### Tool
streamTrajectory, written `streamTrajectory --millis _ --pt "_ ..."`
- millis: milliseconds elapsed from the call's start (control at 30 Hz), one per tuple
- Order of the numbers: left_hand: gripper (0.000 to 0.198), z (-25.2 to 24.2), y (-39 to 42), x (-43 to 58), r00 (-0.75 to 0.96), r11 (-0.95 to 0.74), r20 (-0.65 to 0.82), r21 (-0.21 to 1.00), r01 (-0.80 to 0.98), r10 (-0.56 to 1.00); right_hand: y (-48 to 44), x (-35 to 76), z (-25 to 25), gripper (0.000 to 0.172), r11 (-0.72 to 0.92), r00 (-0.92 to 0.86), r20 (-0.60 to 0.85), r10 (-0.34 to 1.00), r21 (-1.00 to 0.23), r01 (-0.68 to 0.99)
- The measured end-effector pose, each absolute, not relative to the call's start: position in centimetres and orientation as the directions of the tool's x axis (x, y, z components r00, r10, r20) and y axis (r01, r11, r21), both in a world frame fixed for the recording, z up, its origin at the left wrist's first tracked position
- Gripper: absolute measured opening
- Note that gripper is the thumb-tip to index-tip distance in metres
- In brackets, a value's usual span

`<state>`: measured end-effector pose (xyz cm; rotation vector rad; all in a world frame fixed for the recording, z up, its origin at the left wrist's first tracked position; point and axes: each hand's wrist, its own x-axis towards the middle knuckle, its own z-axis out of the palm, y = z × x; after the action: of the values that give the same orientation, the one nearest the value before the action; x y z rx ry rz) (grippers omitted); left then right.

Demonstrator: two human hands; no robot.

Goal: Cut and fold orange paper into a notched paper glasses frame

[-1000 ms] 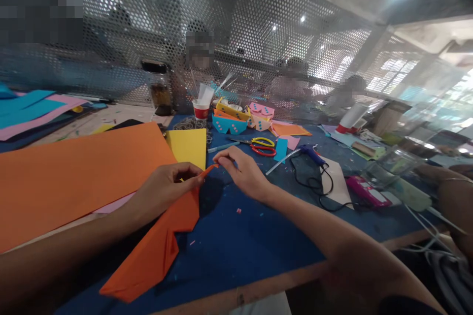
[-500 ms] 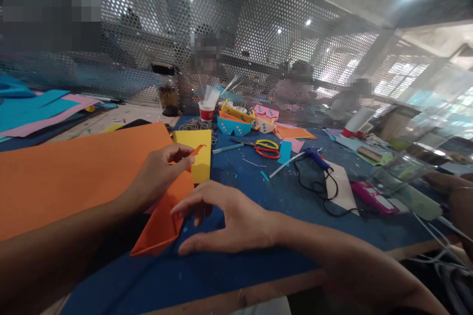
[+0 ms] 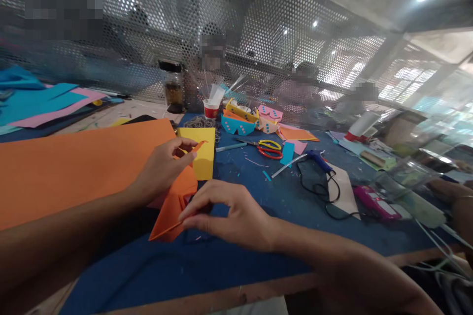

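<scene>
A folded piece of orange paper (image 3: 169, 214) hangs over the blue tabletop (image 3: 177, 270), tilted, with its sharp corner toward me. My left hand (image 3: 160, 167) pinches its far end, where a thin orange strip sticks out past the fingertips. At the near right edge, thumb and fingers of my right hand (image 3: 236, 214) are closed on the same paper. Under my left wrist spreads a large orange sheet (image 3: 81, 162), and just beyond it lies a yellow sheet (image 3: 205, 157). My left hand partly hides the folded paper's upper part.
Scissors (image 3: 269, 148), a pen (image 3: 231, 147) and a blue glue gun (image 3: 318, 160) with black cord lie ahead. Behind them are decorated paper pieces (image 3: 238, 124), a red-and-white cup (image 3: 211, 109) and a jar (image 3: 173, 89). A perforated metal screen (image 3: 251, 24) stands at the back, people beyond.
My right hand has closed its thumb and fingers on the near edge of the folded orange paper. That paper's near corner has swung up and right. The view has shifted slightly.
</scene>
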<state>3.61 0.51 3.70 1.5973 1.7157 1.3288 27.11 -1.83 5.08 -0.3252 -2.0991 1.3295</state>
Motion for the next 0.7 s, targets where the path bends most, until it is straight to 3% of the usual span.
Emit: streamTrajectory --millis 133,267,467,700 --pt "0.060 4.5 0.1 3.8 -0.233 -0.183 0.333 0.850 0.495 0.914 -1.0 27.7 5.8 0.032 0.437 -0.664 0.333 0.669 -0.899 -0.010" --pt "0.046 5.6 -1.4 4.2 -0.150 -0.257 0.370 0.833 0.489 0.917 0.6 28.2 6.0 0.033 0.431 -0.576 0.359 0.734 -0.902 -0.014" --pt "0.051 5.0 -3.3 5.5 0.026 -0.241 0.254 0.874 0.421 0.967 1.9 28.6 6.2 0.041 0.402 -0.550 0.351 0.758 -0.915 -0.030" --pt "0.050 5.5 -4.3 6.7 0.129 -0.112 0.078 0.953 0.283 0.989 2.3 29.2 7.1 0.052 0.222 -0.666 0.183 0.723 -0.975 -0.027"
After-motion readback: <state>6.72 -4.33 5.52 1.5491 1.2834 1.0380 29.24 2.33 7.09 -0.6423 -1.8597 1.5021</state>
